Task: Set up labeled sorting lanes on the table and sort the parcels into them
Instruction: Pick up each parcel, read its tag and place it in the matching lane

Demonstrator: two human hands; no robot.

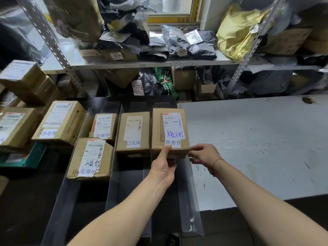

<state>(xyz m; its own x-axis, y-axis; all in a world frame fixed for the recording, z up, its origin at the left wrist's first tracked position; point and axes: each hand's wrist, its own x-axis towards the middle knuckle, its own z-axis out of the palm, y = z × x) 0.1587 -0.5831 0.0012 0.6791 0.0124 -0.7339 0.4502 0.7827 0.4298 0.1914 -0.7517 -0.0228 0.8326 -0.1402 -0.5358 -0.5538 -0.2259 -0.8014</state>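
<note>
My left hand (164,166) grips the near end of the 异常件 parcel (169,129), thumb pressed on its white label. My right hand (204,154) pinches the parcel's near right corner. The parcel sits in the rightmost lane, at the far end, just beside the grey worktop's (257,139) left edge. The 已完成 parcel (134,132) occupies the adjoining lane, behind a clear divider (188,192).

Your arms are bare to past the elbows, no sleeves showing. Your left hand (164,167) wears nothing; your right hand (204,154) has a thin red string bracelet (216,162) at its wrist.
</note>
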